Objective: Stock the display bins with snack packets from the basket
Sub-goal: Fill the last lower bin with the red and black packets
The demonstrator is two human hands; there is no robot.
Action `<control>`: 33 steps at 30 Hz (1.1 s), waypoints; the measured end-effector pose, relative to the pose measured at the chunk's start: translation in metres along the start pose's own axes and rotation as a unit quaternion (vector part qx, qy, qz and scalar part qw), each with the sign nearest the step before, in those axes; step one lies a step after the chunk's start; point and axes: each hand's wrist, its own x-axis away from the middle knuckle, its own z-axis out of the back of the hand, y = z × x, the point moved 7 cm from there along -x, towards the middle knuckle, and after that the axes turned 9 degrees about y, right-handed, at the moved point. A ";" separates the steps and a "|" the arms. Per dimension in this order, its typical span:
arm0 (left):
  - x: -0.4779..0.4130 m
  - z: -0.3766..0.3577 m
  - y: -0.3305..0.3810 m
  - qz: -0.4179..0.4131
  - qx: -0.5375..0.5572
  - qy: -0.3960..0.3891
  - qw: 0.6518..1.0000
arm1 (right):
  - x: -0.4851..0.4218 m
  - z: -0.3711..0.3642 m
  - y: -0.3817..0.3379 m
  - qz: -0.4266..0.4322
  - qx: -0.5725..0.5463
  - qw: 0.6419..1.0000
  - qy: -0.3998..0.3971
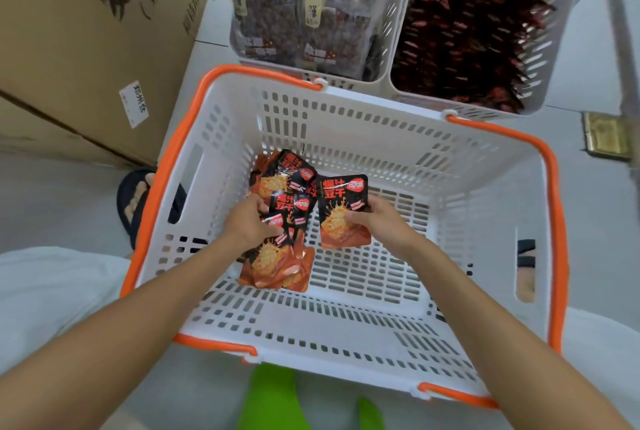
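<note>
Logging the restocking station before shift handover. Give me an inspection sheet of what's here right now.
Surface: pale tiled floor; a white plastic basket with orange handles stands on it.
Job's things: black-and-orange snack packets in the basket; beyond it two white slotted display bins, left bin with beige-labelled packets, right bin with dark red packets.
Clutter: bright green object at the near edge, unidentifiable.
Grips: left hand grips a bundle of the packets; right hand pinches a single packet.
Cables: nothing seen.
Surroundings: brown cardboard box at left; sandalled foot beside the basket; brass floor plate at right.
</note>
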 end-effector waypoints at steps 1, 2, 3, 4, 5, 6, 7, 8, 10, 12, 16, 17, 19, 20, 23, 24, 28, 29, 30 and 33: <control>0.002 -0.002 0.004 -0.019 0.000 -0.027 0.999 | 0.001 -0.001 -0.001 0.000 -0.001 1.000 -0.002; 0.005 -0.003 0.010 -0.040 0.001 -0.051 0.998 | 0.003 -0.002 -0.001 -0.002 -0.008 1.000 -0.006; 0.008 -0.003 0.016 -0.059 0.009 -0.066 0.996 | 0.005 -0.003 -0.002 -0.005 -0.014 1.000 -0.012; 0.011 0.000 0.023 -0.067 0.031 -0.073 0.995 | 0.006 -0.004 -0.003 -0.006 -0.021 1.000 -0.019; 0.014 0.004 0.029 -0.068 0.061 -0.076 0.993 | 0.008 -0.006 -0.005 -0.004 -0.027 0.999 -0.028; 0.017 0.010 0.036 -0.065 0.092 -0.074 0.991 | 0.009 -0.008 -0.007 -0.001 -0.035 0.999 -0.037; 0.019 0.017 0.044 -0.064 0.124 -0.071 0.988 | 0.011 -0.010 -0.010 0.003 -0.041 0.998 -0.045; 0.021 0.023 0.053 -0.066 0.152 -0.071 0.984 | 0.014 -0.011 -0.012 0.011 -0.044 0.998 -0.048; 0.027 0.036 0.074 -0.076 0.199 -0.071 0.974 | 0.019 -0.012 -0.020 0.036 -0.055 0.997 -0.041; 0.033 0.043 0.095 -0.078 0.253 -0.072 0.962 | 0.023 -0.009 -0.028 0.054 -0.096 0.994 -0.020; 0.040 0.051 0.120 -0.007 0.393 -0.030 0.919 | 0.033 -0.005 -0.048 0.119 -0.116 0.986 -0.008; 0.043 0.053 0.126 0.012 0.438 -0.031 0.898 | 0.035 -0.002 -0.052 0.129 -0.129 0.983 -0.007; 0.048 0.053 0.133 0.026 0.469 -0.058 0.881 | 0.040 0.005 -0.059 0.133 -0.179 0.975 -0.010; 0.052 0.051 0.134 0.019 0.442 -0.089 0.892 | 0.042 0.009 -0.062 0.137 -0.192 0.972 -0.015; 0.074 0.034 0.133 -0.017 0.320 -0.199 0.926 | 0.048 0.012 -0.072 0.161 -0.159 0.974 -0.019; 0.076 0.030 0.132 -0.019 0.305 -0.196 0.932 | 0.051 0.009 -0.076 0.166 -0.140 0.976 -0.029; 0.070 0.031 0.141 -0.067 0.298 -0.143 0.941 | 0.056 0.018 -0.093 0.169 -0.186 0.968 0.012; 0.071 0.032 0.148 -0.106 0.265 -0.151 0.946 | 0.058 0.027 -0.098 0.181 -0.215 0.958 0.059; 0.074 0.032 0.156 -0.149 0.219 -0.165 0.950 | 0.061 0.033 -0.104 0.202 -0.212 0.950 0.106; 0.080 0.032 0.177 -0.249 0.131 -0.141 0.949 | 0.074 0.041 -0.121 0.280 -0.020 0.929 0.240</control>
